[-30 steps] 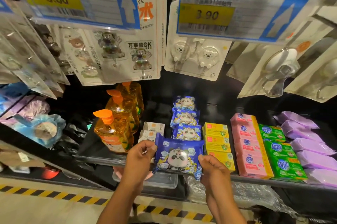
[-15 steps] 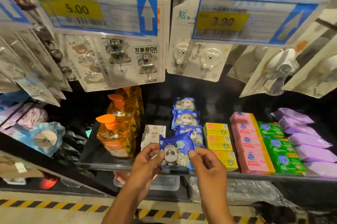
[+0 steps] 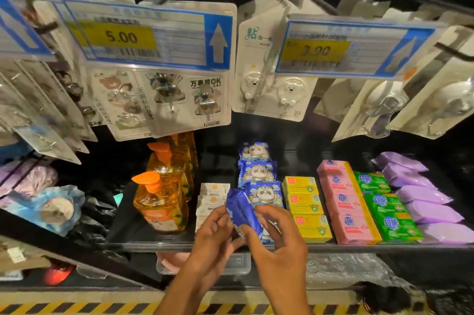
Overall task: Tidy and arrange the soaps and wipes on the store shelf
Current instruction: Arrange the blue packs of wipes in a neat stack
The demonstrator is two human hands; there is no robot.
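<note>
Blue foil caught the light on the panda wipes pack [image 3: 240,208], which stood tilted up on one edge at the front of the black shelf [image 3: 154,241], just ahead of a row of three matching panda packs [image 3: 257,171] running back into the dark. Both hands gripped it: the left hand [image 3: 216,236] pinched its left edge with curled fingers, and the right hand [image 3: 280,246] curled its thumb and fingers round the lower right side. Just left of the pack lay small white boxes [image 3: 214,189], their print too fine to read, and beyond them stood orange pump bottles [image 3: 161,203]. To the right sat yellow soap boxes [image 3: 302,187] with a green shield mark, then pink soap bars [image 3: 342,203] and green soap bars [image 3: 384,209], both printed "超能", then purple packs [image 3: 420,196]. Overhead hung a price tag reading "5.00" [image 3: 120,38] and another reading "3.90" [image 3: 315,51], with a hook card marked "万事皆OK" [image 3: 205,83] and a bear hook card [image 3: 269,90] marked "粘" behind them.
</note>
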